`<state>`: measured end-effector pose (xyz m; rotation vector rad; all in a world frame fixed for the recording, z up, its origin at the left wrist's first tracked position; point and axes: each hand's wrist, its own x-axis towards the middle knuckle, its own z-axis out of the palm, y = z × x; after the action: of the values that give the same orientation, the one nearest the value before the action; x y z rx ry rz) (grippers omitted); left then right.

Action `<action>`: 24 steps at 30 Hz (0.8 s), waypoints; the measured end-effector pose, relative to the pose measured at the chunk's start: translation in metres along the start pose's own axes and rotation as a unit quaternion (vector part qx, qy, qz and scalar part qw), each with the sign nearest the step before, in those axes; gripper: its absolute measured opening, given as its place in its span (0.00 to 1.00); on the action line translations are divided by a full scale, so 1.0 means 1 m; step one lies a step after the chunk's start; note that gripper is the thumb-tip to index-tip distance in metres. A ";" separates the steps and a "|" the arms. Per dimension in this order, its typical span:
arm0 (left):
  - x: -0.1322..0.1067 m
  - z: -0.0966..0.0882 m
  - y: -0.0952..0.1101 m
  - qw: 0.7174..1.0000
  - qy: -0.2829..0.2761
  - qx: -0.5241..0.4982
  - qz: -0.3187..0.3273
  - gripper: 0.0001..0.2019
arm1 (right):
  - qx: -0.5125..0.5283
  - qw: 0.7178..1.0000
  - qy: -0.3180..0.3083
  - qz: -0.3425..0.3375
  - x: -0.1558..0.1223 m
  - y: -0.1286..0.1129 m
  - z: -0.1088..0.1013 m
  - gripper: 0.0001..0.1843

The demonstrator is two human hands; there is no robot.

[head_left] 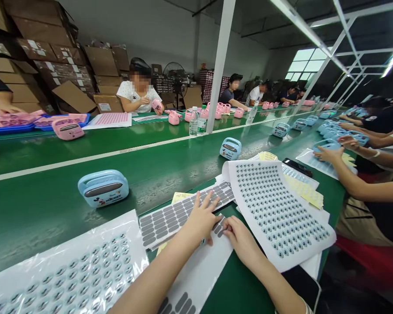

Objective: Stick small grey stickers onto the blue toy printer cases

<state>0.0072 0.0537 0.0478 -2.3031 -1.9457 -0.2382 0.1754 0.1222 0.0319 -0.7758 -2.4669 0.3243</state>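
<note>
My left hand (201, 216) lies with fingers spread over a white backing sheet (203, 270) and the lower edge of a sheet of grey oval stickers (165, 220). Beside it, my right hand (240, 237) has thumb and fingertips pinched at a small grey sticker (220, 227) on the white sheet; the fingers partly hide the hold. More grey ovals remain at that sheet's near end. To the right a curled sheet of round blue-and-black stickers (281, 209) rests on other papers. A similar glossy sheet (85, 270) lies at left.
Light-blue handled cases with a cartoon print, one at left (104, 189) and one in the middle (231, 149), stand on the green belt (170, 163). A dark phone (297, 167) lies at right. Co-workers handle blue and pink cases; two bottles (194, 122) stand by a white post (221, 65).
</note>
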 end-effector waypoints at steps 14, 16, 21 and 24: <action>-0.004 -0.011 -0.003 0.993 -0.041 -0.108 -0.023 0.45 | 0.013 0.997 0.075 -0.018 -0.011 -0.001 0.021 0.37; -0.004 -0.010 -0.005 0.991 -0.046 -0.120 -0.023 0.44 | -0.006 0.997 0.074 -0.035 -0.009 0.002 0.024 0.34; -0.003 0.003 -0.011 0.991 -0.035 -0.125 -0.013 0.38 | 0.010 0.994 0.059 -0.090 -0.002 -0.001 0.022 0.29; -0.003 0.010 -0.016 0.990 -0.016 -0.139 0.002 0.38 | 0.045 0.990 0.058 -0.117 0.007 -0.003 0.019 0.24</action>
<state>-0.0084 0.0555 0.0375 -2.4891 -2.0379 -0.5050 0.1584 0.1230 0.0200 -0.4476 -2.3843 0.2923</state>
